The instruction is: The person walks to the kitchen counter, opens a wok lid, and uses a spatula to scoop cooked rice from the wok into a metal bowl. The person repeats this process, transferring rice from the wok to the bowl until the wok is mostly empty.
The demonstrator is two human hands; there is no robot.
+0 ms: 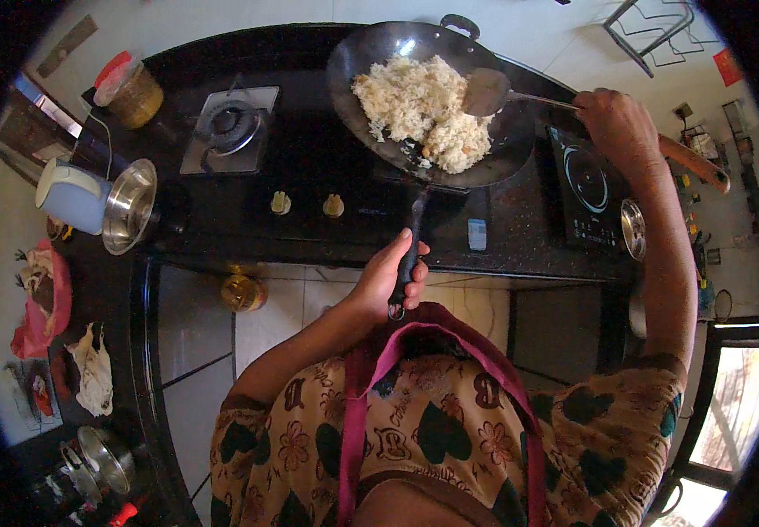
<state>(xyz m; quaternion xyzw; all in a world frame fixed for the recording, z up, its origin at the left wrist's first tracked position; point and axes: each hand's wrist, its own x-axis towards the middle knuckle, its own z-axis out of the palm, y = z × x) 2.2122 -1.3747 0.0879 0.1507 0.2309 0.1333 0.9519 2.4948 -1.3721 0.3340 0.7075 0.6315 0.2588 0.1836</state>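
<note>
A dark wok (357,66) stands over the right side of the gas stove, with a heap of cooked rice (414,105) in it. Its long black handle points toward me, and my left hand (394,274) is wrapped round that handle. My right hand (616,123) grips a spatula (486,93) by its shaft, with the brown wooden grip end sticking out behind the wrist. The spatula's blade lies against the right side of the rice. Small brownish bits show among the grains.
An unused gas burner (230,127) sits left of the wok. An induction cooktop (586,180) and a steel bowl (633,230) lie at the right. A steel basin (130,206), a blue jug (72,198) and a red-lidded tub (133,95) stand on the left counter.
</note>
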